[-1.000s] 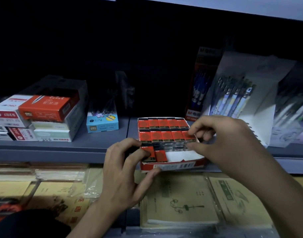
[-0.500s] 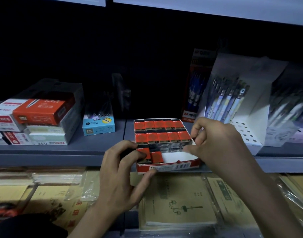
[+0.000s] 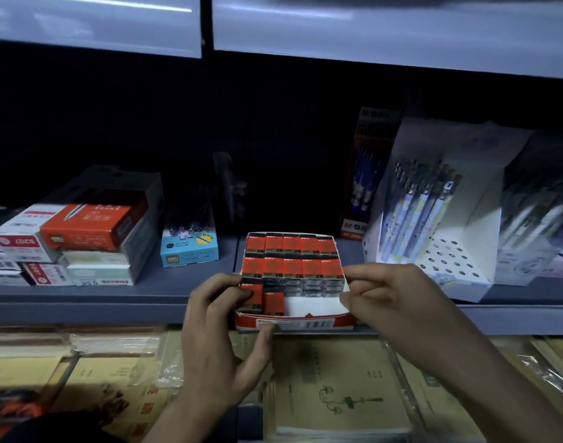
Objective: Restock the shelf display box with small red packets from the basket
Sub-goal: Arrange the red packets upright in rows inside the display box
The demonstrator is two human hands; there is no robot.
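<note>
- Nearest: plastic-wrapped tan notebooks (image 3: 337,394) lie flat on the lower tier, directly under the work. Anything that slides off the ledge above would likely land here or drop into the gap between stacks.
- Left hand (image 3: 219,340): the thumb presses the front wall of the red-and-white cardboard display box (image 3: 305,323). The fingers curl over its front-left corner onto a packet, so this hand grips the box.
- Right hand (image 3: 398,311): forefinger and thumb pinch the box's right wall, the other fingers curled under. No packet shows in it; I cannot tell whether one is tucked in the palm.
- The box sits at the front lip of the grey metal shelf (image 3: 165,289). Whether it overhangs, I cannot tell. Risk: a tug toward the person could tip it off the edge, contents and all.
- Small red packets (image 3: 293,266): the two back rows are full and stand tight on end. The front row has only two, at the left, and the rest is bare white floor. Risk: the middle row has nothing in front of it, so a jolt could topple packets into the gap.
- The card walls look thin, and a hard squeeze from both sides could bow them and loosen the rows.
- The basket is not in view. Reaching for it probably means one hand lets go, leaving the box less steady.
- Farther: the white perforated pen stand (image 3: 475,225) stands just beside the box on the right. A swing of the right forearm could knock it. Dim light makes misplacing a packet more likely.
</note>
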